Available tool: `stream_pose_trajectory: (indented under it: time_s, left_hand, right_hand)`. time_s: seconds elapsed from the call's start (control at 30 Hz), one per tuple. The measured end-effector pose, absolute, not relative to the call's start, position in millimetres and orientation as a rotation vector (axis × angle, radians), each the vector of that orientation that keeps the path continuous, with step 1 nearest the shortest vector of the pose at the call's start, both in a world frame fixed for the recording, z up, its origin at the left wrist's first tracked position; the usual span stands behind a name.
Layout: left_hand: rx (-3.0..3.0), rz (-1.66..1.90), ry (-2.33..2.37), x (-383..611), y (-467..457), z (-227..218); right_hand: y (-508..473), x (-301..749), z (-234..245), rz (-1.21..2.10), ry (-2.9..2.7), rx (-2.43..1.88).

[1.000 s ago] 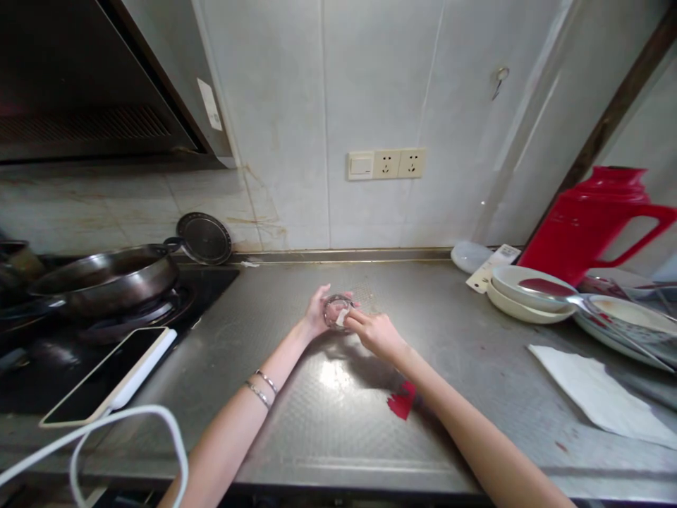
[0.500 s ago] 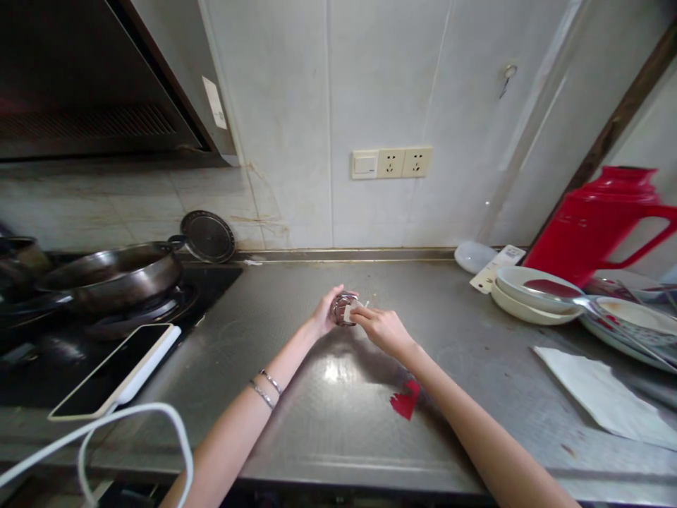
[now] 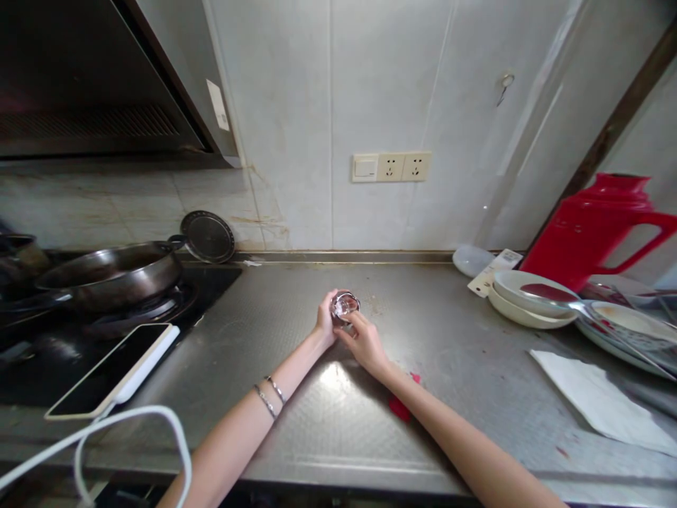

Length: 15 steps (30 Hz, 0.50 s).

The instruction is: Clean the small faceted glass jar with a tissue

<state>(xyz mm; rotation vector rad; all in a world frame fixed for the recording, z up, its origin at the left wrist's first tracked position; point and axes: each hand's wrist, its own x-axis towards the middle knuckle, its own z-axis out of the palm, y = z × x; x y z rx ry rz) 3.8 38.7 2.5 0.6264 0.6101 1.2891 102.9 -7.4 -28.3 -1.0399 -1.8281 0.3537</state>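
My left hand (image 3: 326, 314) is wrapped around the side of a small, shiny, round cup-like thing (image 3: 346, 303). Its opening is turned towards me, and the inside looks brownish and glossy. At the near right rim, my right hand (image 3: 364, 344) has its fingers bent together against the opening. Whatever those fingertips pinch, if anything, is hidden. A red scrap (image 3: 400, 409) lies on the counter, partly covered by my right forearm.
A steel pan (image 3: 113, 279) sits on the stove at left, with a phone (image 3: 108, 374) and white cable (image 3: 174, 416) nearer. Stacked bowls (image 3: 529, 314), a red thermos jug (image 3: 587, 233) and a white paper sheet (image 3: 597, 395) are on the right.
My right hand has moved left and slightly down, closer against the cup-like thing. The pale piece seen at its fingertips no longer shows. My forearm now covers more of the red scrap.
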Motion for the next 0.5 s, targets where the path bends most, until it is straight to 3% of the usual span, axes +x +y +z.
stream_pose_trajectory:
  time_s: [0.5]
  left_hand:
    - [0.659, 1.006, 0.515, -2.8, 45.1, 13.2]
  right_hand:
    - [-5.0, 129.2, -18.2, 0.045, -2.056, -1.141]
